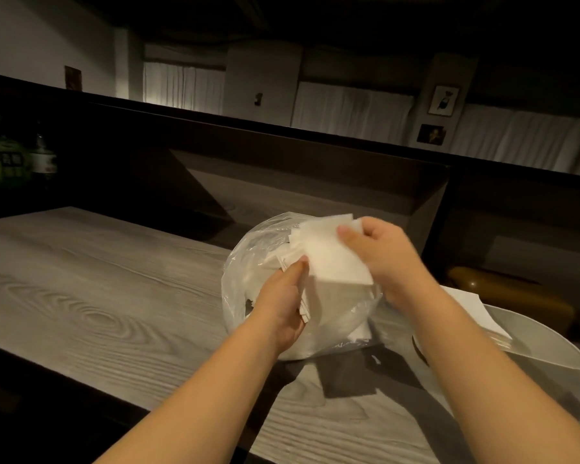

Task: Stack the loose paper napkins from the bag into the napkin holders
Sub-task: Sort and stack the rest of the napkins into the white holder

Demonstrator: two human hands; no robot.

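Two bare forearms enter from the bottom edge of the frame and converge above a grey wood-grain counter (80, 296). A clear plastic bag (248, 256) stands on the counter at the centre of the frame, filled with loose white paper napkins. The left hand (283, 304) is positioned at the bag's opening, its fingers (297, 267) curled around the edge of a bundle of napkins (328, 259). The right hand (379, 256) holds the same bundle from the upper right, the thumb pressed on the top sheet and the remaining fingers wrapped behind. The bundle is held just above the bag's mouth. At the right edge of the frame, a white napkin holder (546, 349) lies on the counter, with a flat stack of napkins (472, 309) in it.
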